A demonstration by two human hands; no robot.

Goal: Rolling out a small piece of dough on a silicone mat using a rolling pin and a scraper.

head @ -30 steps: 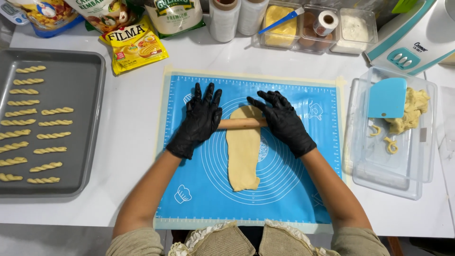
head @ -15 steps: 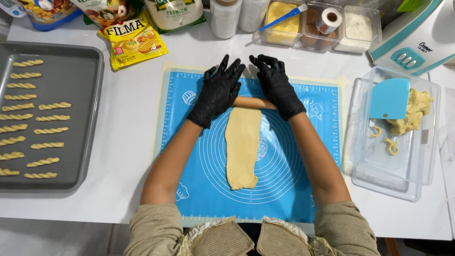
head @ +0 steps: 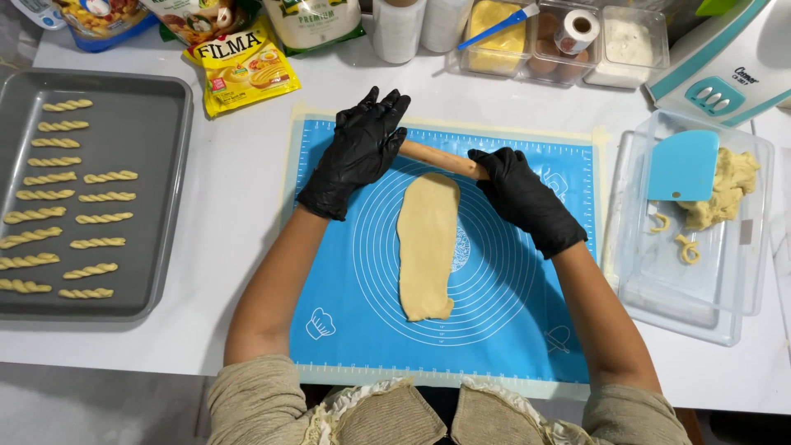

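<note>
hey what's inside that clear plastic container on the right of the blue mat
In the clear container: a lump of yellow dough, two small curled dough pieces, and a light blue scraper. The scraper hides part of the lump and whatever lies beneath it.

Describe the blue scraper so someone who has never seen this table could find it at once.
Start at the blue rolling mat in the middle and look right to the clear plastic container. The scraper lies on its far part, beside the lump of dough. It is the only flat, light-blue, rounded card there.
</note>
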